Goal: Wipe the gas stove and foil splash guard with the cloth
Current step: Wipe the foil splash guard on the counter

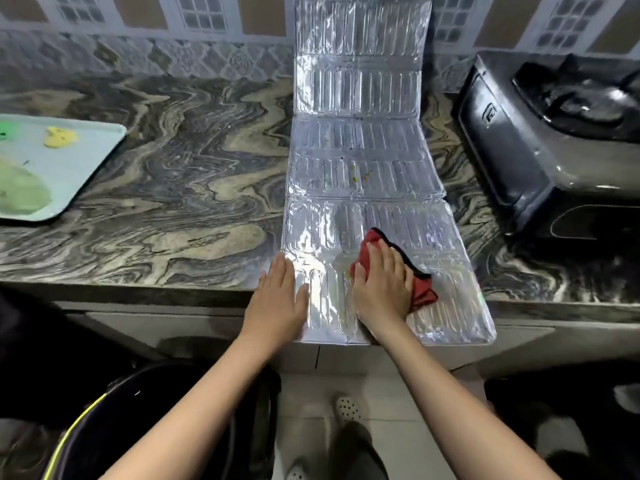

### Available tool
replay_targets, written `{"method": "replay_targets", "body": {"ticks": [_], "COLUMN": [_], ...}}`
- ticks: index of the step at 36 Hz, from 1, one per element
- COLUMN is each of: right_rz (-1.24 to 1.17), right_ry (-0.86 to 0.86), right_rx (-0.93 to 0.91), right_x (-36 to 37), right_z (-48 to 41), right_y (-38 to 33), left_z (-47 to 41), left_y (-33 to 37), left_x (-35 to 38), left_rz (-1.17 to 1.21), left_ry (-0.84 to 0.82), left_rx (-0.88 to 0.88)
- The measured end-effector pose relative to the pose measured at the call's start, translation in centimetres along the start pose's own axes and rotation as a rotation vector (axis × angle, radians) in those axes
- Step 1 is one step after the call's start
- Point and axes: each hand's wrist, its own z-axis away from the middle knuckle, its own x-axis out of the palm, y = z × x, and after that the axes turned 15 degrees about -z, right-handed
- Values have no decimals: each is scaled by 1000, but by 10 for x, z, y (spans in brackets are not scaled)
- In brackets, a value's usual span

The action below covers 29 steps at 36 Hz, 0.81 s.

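The foil splash guard [363, 150] lies unfolded across the marble counter, its far panels leaning up the tiled wall and its near end overhanging the counter edge. Small yellow crumbs dot its middle panel. My right hand [382, 289] presses flat on a red cloth [420, 289] with dark trim, on the guard's nearest panel. My left hand [278, 299] rests flat, fingers together, on the guard's near left corner and holds nothing. The gas stove [554, 133], dark and shiny, stands at the right with one burner showing.
A pale blue tray [97, 150] with green and yellow smears sits at the counter's left. Bare marble counter [190, 168] lies between tray and guard. A dark bin with a yellow stripe [138, 427] stands below on the floor.
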Motion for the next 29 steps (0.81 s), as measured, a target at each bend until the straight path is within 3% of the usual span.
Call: {"method": "replay_targets", "body": {"ticks": [11, 22, 29], "right_rz": [-21, -49, -42], "right_ry": [5, -199, -218], "right_rx": [23, -313, -392], "right_x": [13, 39, 44], "right_z": [0, 19, 29], "right_y": [-21, -47, -44], "left_z": [-2, 0, 1], "left_y": [-59, -59, -56], "left_x": [-7, -6, 0], "left_rz": [-21, -67, -71], "left_ry": [-34, -5, 49], "left_rx": [207, 208, 163]}}
